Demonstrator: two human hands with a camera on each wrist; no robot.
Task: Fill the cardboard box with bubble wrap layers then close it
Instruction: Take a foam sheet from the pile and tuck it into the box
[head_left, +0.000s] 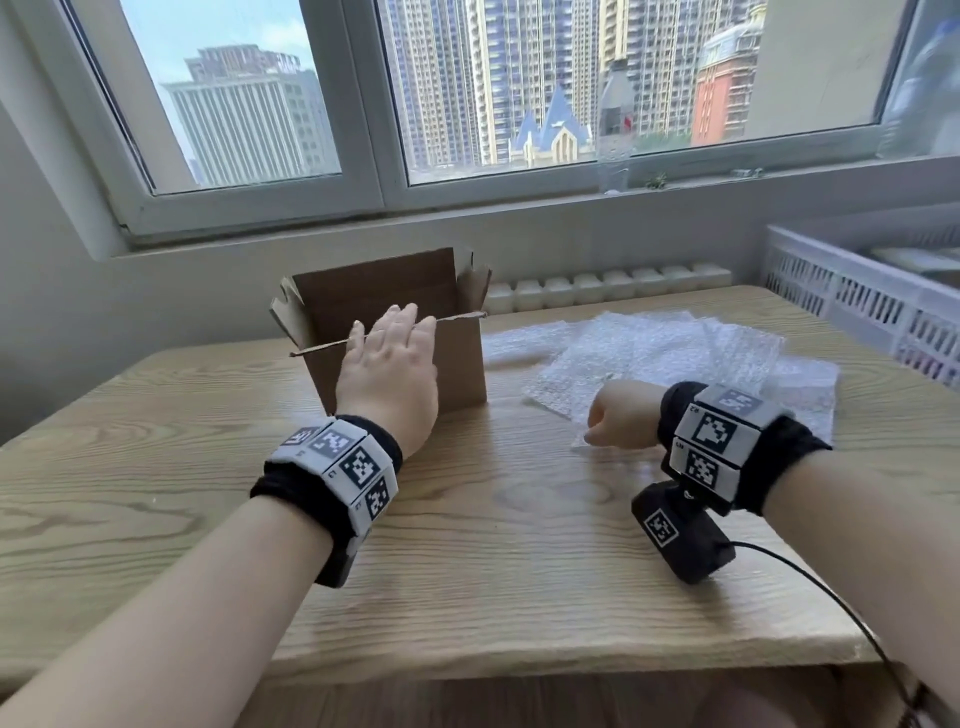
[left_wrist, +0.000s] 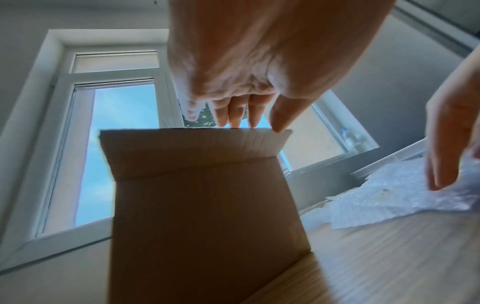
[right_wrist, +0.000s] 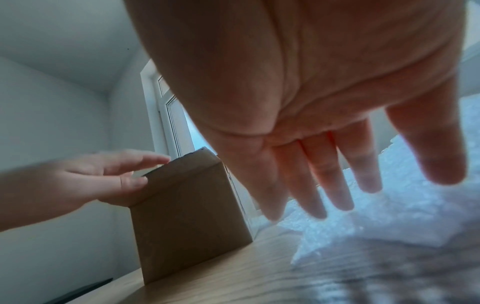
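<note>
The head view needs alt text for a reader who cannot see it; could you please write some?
A person's left hand rests on the near top edge of an open cardboard box on a wooden table, while the right hand reaches onto bubble wrap sheets beside it. City towers fill the window behind.

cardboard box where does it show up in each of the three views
Head: cardboard box stands left of centre on the table, flaps up.
Left wrist: fills the lower centre, fingertips at its near flap.
Right wrist: lower left of centre, seen from its corner.
Shared landmark: the left hand at its near flap.
</note>
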